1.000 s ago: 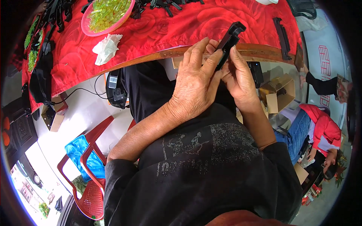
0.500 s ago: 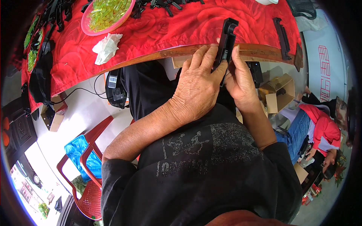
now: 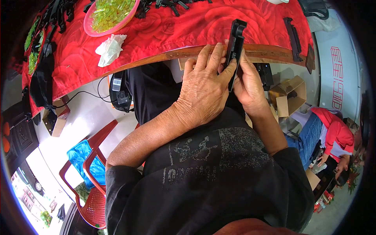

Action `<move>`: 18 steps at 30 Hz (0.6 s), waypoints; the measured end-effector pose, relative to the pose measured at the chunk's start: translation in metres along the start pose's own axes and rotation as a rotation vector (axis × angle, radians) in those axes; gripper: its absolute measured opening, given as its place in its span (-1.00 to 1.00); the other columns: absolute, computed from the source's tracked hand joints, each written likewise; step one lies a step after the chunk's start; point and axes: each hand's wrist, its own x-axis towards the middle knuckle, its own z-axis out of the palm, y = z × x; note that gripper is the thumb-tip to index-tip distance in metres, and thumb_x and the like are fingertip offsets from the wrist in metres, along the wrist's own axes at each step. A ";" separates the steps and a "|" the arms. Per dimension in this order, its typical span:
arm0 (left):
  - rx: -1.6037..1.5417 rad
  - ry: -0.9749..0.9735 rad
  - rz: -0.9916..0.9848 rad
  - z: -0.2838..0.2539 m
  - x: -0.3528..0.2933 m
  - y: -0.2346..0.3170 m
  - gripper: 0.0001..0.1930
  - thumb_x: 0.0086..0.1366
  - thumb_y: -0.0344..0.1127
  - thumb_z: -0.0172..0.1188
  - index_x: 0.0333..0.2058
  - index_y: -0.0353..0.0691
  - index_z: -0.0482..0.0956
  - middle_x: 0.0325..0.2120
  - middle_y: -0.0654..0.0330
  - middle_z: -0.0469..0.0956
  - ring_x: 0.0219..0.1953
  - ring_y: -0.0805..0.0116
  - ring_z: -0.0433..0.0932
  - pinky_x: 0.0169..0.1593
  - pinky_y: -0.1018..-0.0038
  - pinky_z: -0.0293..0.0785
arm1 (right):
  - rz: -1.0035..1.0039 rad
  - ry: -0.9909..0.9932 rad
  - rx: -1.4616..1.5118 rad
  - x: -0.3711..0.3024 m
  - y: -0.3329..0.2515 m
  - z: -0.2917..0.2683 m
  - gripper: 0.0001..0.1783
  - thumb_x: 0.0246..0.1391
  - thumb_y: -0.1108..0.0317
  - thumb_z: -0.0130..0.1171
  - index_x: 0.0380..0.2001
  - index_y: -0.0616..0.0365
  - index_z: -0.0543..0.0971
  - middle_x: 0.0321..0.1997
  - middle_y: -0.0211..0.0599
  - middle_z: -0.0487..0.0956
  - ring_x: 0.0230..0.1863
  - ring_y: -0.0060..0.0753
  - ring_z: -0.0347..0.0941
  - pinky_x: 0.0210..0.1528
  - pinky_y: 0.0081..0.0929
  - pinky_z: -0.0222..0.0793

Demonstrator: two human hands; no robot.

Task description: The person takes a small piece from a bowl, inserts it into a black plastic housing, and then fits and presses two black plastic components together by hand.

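Observation:
Both hands are at a long black plastic piece (image 3: 236,39) with a hooked upper end and a hollow inner side, held tilted just in front of the table edge. My left hand (image 3: 204,88) presses its thumb into the hollow, the other fingers reaching up along the piece's left side. My right hand (image 3: 250,84) grips it from the right, thumb pointing up along its edge. Some of the right fingers are hidden behind the piece. A similar black piece (image 3: 293,39) lies on the red cloth at the right end of the table.
A pink basin (image 3: 87,29) of small clear yellow-green pieces stands on the red-clothed table (image 3: 168,31), by a crumpled white tissue (image 3: 111,50). Several black parts (image 3: 168,4) lie farther back. A red chair (image 3: 94,203) is at left, an open carton (image 3: 286,102) and a seated person (image 3: 333,131) at right.
My left hand's fingers have shifted slightly up and left, and its thumb has slid a little up along the black piece. The piece itself has barely moved.

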 end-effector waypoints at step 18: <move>0.023 0.017 -0.016 0.001 -0.002 0.000 -0.42 0.01 -0.32 0.25 0.10 -0.07 0.50 0.22 0.06 0.29 0.22 0.11 0.30 0.15 0.09 0.23 | -0.047 -0.010 -0.057 -0.004 -0.003 0.007 -0.61 0.39 0.19 -0.06 0.10 0.21 0.50 -0.09 -0.34 0.59 -0.11 -0.53 0.49 0.05 -0.52 0.43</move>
